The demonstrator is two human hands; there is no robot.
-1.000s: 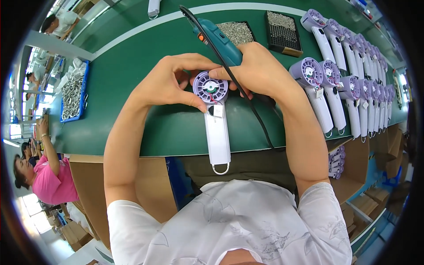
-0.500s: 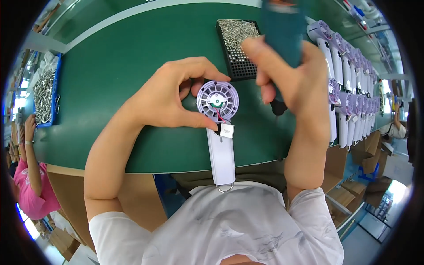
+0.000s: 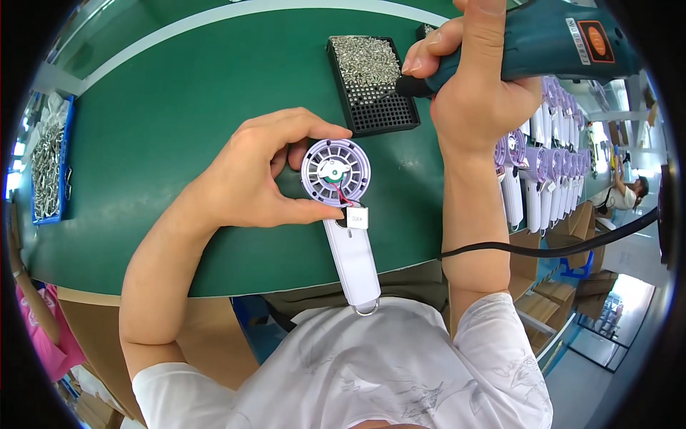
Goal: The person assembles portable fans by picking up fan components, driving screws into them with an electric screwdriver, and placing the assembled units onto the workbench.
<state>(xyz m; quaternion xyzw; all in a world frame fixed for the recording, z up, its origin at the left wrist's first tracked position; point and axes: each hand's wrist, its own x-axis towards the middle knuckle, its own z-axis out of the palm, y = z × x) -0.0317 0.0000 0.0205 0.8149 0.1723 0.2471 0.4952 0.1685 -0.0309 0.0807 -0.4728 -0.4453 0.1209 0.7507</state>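
Observation:
A white and lilac handheld fan (image 3: pixel 352 264) lies on the green table, its round head open to show a hub and red wires. My left hand (image 3: pixel 257 171) grips that head from the left, thumb below and fingers above. A small white block (image 3: pixel 357 218) sits at the neck by the thumb. Raised at the right, my right hand (image 3: pixel 479 93) is wrapped round a dark teal electric screwdriver (image 3: pixel 543 43). Its black nose points left, with the thin bit over a black perforated tray (image 3: pixel 382 118). Small silver screws (image 3: pixel 366 61) heap in the tray's far part.
Rows of similar fans (image 3: pixel 547 175) stand at the right. A blue bin (image 3: pixel 66 168) of metal clips is at the far left. The screwdriver's black cable (image 3: pixel 557 252) crosses my right forearm. Other people work at both sides, and cardboard boxes (image 3: pixel 572 232) are at lower right.
My right hand has swung the screwdriver from upright, bit down beside the fan, to lying sideways with its bit at the screw tray. My left hand keeps its hold on the fan.

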